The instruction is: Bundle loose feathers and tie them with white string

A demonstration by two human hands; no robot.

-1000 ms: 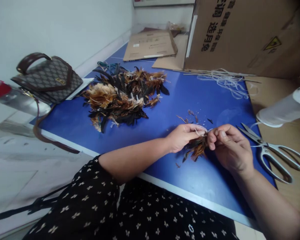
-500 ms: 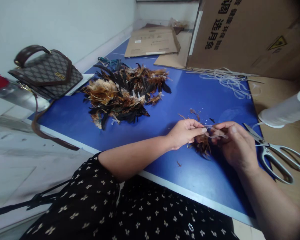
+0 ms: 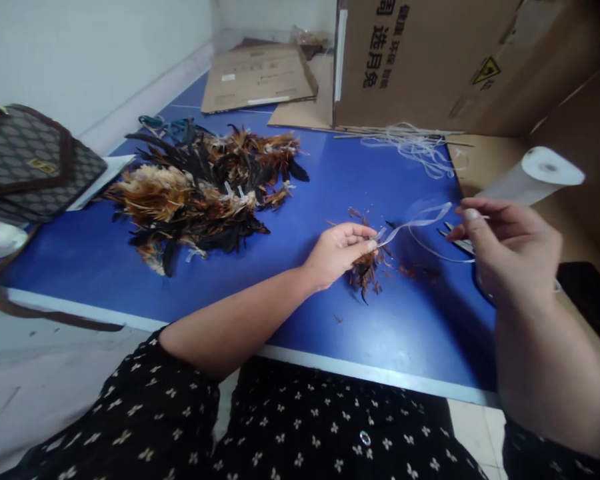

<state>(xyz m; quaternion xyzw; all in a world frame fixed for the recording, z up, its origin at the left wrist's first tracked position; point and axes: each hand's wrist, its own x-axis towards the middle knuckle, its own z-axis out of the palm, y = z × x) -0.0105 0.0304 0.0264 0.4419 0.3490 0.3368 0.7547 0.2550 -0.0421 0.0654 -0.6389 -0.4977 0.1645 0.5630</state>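
Observation:
My left hand (image 3: 341,252) is closed in a pinch on a translucent white ribbon (image 3: 420,221) and the end of a small bunch of brown feathers (image 3: 365,272), which hangs just below the fingertips. The ribbon loops up toward my right hand (image 3: 510,243), raised over the table's right side. Its thumb and fingers are drawn together close to the loop; what they pinch, if anything, is unclear. Behind this hand lie the scissors (image 3: 457,241), mostly hidden. A ribbon strand runs from the loop to behind the right hand.
A large feather pile (image 3: 200,193) covers the left of the blue table (image 3: 325,167). A patterned handbag (image 3: 35,160) stands beyond it. Toward the back are tangled ribbon (image 3: 415,143), flat cardboard (image 3: 260,77) and a big carton (image 3: 430,67). A white roll (image 3: 535,177) stands at right.
The view has swung to the right. My right hand has drawn away from my left, up and right, and the ribbon between them is now spread in a loop. My left hand keeps its pinch.

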